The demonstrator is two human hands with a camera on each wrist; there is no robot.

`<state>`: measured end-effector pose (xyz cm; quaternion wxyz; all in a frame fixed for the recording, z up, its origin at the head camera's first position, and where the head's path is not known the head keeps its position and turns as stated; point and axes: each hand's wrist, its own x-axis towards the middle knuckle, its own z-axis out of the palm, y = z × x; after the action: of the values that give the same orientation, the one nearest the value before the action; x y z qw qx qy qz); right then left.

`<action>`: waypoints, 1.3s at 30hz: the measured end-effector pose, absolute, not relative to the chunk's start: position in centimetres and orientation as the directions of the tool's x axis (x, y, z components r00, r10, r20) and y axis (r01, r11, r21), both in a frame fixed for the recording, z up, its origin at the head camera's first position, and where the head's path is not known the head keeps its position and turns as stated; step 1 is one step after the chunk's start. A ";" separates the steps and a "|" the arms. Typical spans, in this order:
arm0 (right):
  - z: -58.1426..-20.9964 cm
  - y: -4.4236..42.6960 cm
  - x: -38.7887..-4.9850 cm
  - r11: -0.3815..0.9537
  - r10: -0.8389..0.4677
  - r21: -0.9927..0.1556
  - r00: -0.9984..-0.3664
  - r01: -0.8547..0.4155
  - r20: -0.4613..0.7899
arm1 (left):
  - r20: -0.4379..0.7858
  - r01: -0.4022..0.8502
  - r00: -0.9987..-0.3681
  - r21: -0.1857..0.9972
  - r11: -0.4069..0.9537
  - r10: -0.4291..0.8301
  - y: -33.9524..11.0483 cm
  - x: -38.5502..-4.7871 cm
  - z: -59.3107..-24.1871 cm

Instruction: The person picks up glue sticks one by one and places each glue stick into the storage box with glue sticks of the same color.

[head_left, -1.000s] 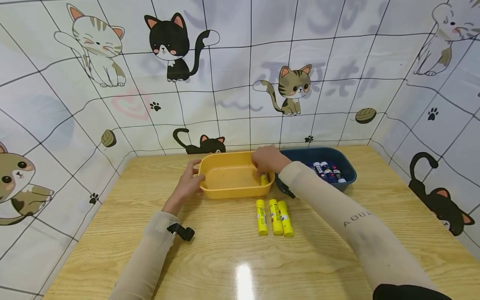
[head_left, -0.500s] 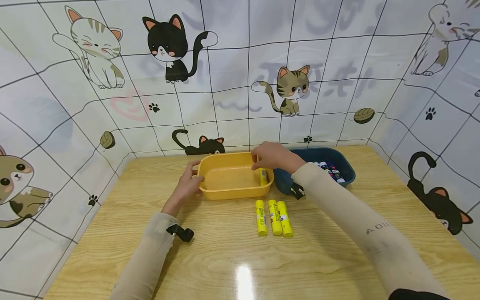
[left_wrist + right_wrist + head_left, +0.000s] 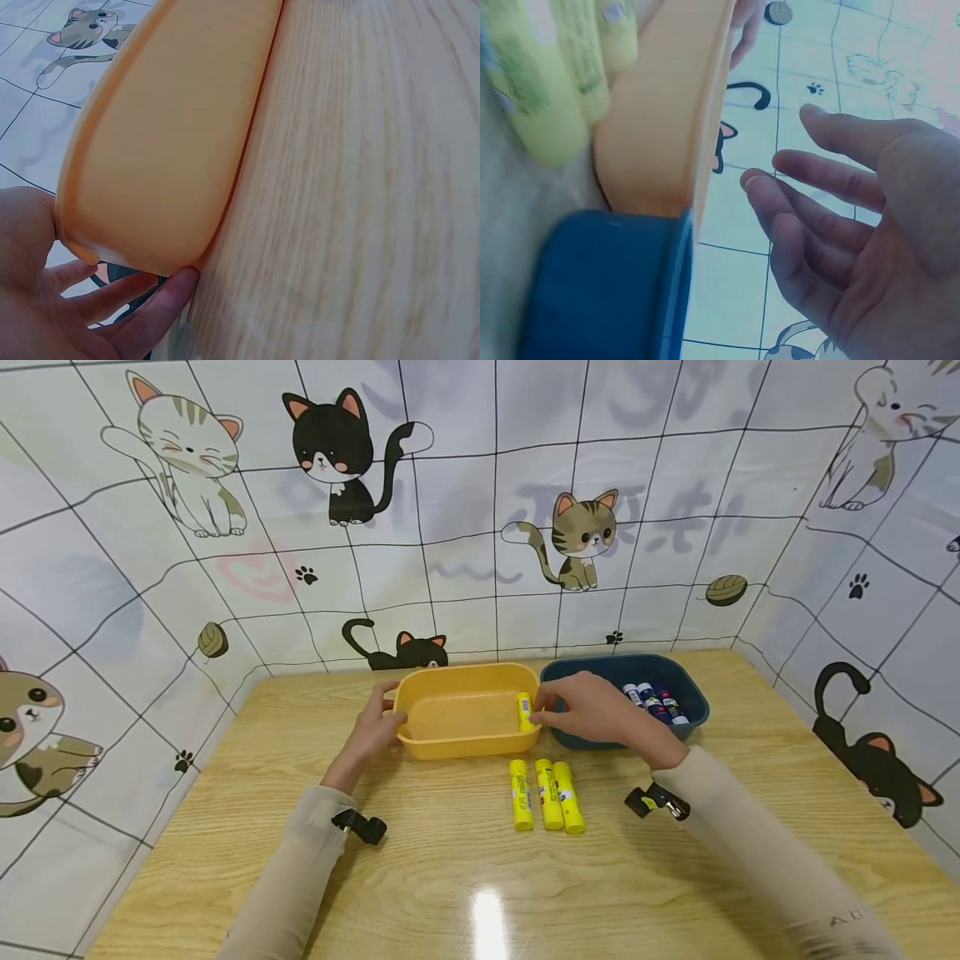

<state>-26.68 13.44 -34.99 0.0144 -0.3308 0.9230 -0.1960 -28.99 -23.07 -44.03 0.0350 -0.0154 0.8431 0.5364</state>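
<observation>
A yellow plastic basket stands toward the back of the table, with one yellow glue stick lying inside at its right end. My left hand grips the basket's left end, thumb at the rim and fingers against the outside, as the left wrist view also shows. Over the gap between this basket and the dark blue basket hovers my right hand. In the right wrist view its fingers are loosely bent and hold nothing. On the table in front lie three more glue sticks, all yellow.
Several dark blue and white tubes lie in the right part of the blue basket. A cat-patterned cloth hangs close behind both baskets and along the sides. The wooden table extends toward me.
My right hand has come out of the yellow basket and moved right and toward me, leaving the glue stick inside. The left hand keeps its hold on the basket.
</observation>
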 end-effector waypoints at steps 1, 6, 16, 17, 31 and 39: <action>-35.3 13.7 -26.3 0.692 -0.618 -0.396 -0.779 -0.603 0.107 | -0.077 -0.065 -0.997 0.903 0.424 0.011 -23.1 -29.0 -44.0; -37.0 15.3 -24.9 0.658 -0.623 -0.509 -0.781 -0.556 0.048 | -0.081 -0.071 -0.997 0.903 0.423 0.007 -23.1 -29.0 -44.1; -39.4 16.9 -23.7 0.625 -0.669 -0.587 -0.741 -0.514 -0.063 | -0.073 -0.065 -0.997 0.907 0.416 0.003 -23.0 -28.8 -43.7; -39.5 17.0 -23.7 0.629 -0.667 -0.586 -0.742 -0.510 -0.070 | -0.073 -0.064 -0.997 0.907 0.416 0.004 -23.0 -28.9 -43.7; -41.3 18.2 -23.9 0.649 -0.658 -0.695 -0.688 -0.310 -0.307 | -0.078 -0.067 -0.997 0.905 0.420 0.009 -22.9 -28.9 -43.9; -42.1 18.4 -24.0 0.647 -0.650 -0.724 -0.668 -0.238 -0.361 | -0.071 -0.062 -0.997 0.900 0.432 0.005 -22.9 -28.9 -43.9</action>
<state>-24.00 18.37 -42.11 0.3129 -0.2606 0.8519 -0.3292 -28.94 -22.93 -43.95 0.0314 -0.0171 0.8456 0.5326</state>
